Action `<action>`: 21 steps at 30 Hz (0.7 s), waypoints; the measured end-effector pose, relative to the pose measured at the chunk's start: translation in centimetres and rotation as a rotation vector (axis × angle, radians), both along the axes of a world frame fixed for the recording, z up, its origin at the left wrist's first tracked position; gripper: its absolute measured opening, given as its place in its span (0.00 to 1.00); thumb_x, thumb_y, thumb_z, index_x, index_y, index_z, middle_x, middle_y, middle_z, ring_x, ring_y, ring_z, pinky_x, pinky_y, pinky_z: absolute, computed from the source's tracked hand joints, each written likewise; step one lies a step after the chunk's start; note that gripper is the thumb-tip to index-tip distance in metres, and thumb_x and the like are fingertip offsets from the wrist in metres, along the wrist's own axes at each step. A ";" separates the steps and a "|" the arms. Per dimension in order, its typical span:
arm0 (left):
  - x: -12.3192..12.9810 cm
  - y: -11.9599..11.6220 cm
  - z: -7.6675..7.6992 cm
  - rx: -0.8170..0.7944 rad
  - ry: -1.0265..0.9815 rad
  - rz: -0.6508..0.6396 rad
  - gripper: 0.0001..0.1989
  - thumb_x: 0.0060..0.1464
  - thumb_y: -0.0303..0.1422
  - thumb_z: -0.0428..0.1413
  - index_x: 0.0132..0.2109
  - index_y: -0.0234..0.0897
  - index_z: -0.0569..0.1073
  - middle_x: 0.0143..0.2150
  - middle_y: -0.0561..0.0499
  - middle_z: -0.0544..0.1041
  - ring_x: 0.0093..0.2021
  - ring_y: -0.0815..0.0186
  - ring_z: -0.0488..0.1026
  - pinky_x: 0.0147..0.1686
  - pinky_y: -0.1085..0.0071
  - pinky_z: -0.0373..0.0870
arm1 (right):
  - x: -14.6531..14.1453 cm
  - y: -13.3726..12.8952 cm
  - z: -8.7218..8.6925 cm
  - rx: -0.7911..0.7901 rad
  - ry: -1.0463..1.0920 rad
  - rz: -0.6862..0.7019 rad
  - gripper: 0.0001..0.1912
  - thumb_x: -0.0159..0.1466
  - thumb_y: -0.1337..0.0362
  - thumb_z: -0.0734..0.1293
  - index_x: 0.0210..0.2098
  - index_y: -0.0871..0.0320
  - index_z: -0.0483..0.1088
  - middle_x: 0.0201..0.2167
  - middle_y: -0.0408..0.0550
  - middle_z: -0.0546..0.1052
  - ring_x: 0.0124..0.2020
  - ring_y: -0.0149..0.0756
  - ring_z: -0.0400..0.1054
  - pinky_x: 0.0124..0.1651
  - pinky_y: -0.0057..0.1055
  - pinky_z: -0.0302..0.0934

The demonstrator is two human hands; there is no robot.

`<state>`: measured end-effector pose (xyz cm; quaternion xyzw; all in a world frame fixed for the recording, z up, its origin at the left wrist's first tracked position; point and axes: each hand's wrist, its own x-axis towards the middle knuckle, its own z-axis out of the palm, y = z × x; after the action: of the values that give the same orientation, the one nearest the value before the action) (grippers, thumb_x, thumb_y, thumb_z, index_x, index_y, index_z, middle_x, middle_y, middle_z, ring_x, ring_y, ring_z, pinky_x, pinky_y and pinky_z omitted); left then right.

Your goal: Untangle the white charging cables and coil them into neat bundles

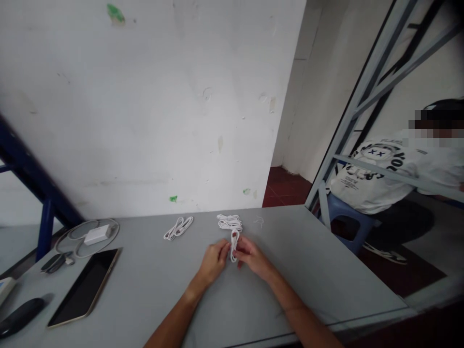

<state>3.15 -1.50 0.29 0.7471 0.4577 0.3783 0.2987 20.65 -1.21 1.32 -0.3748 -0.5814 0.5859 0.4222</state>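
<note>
A white cable (234,247), folded into a narrow coiled bundle, stands between my two hands just above the grey table (152,285). From its right side my right hand (252,256) grips it, thumb across the front. My left hand (214,261) is closed in a pinch at the bundle's left edge; whatever small part lies inside those fingertips is hidden. Just beyond my hands lie more bundled white cables (229,222). To their left is another looped white cable (178,228). A few thin white strands (258,221) rest on the right.
At left lie a white power adapter (97,234) with its cord, a dark cable (54,263), a black tablet (85,285) and a dark elongated object (21,316). A white wall (163,106) backs the table. Beyond a metal frame (348,121), a person sits on a blue stool (348,220).
</note>
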 end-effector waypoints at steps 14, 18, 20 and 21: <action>0.3 -0.2 -0.4 0.136 0.059 -0.013 0.17 0.68 0.38 0.46 0.33 0.40 0.71 0.28 0.49 0.76 0.29 0.63 0.72 0.35 0.69 0.66 | -0.1 0.1 -0.1 -0.212 0.048 0.059 0.17 0.53 0.49 0.66 0.34 0.55 0.72 0.22 0.44 0.76 0.19 0.36 0.69 0.17 0.27 0.57; 0.2 0.1 -0.1 -0.031 -0.017 -0.030 0.21 0.67 0.44 0.47 0.29 0.39 0.69 0.22 0.53 0.71 0.24 0.66 0.66 0.29 0.70 0.61 | -0.1 0.1 0.2 0.066 -0.094 -0.041 0.10 0.51 0.59 0.70 0.33 0.52 0.75 0.25 0.43 0.78 0.32 0.44 0.72 0.31 0.34 0.65; -0.1 0.3 -0.2 -0.101 -0.012 -0.070 0.23 0.65 0.48 0.49 0.27 0.39 0.68 0.20 0.55 0.67 0.23 0.68 0.61 0.27 0.70 0.57 | 0.2 0.2 0.5 0.107 -0.109 -0.083 0.08 0.48 0.62 0.71 0.30 0.53 0.77 0.26 0.43 0.78 0.36 0.46 0.71 0.37 0.35 0.64; -0.3 0.4 -0.3 -0.122 -0.005 -0.075 0.23 0.64 0.49 0.50 0.26 0.39 0.67 0.19 0.56 0.65 0.22 0.69 0.59 0.26 0.70 0.56 | 0.4 0.2 0.7 0.071 -0.099 -0.091 0.08 0.47 0.64 0.71 0.29 0.54 0.77 0.25 0.42 0.78 0.34 0.45 0.70 0.36 0.33 0.63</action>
<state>2.89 -1.14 -0.03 0.7431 0.4509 0.3402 0.3589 21.09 -1.01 1.99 -0.4139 -0.6044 0.5260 0.4321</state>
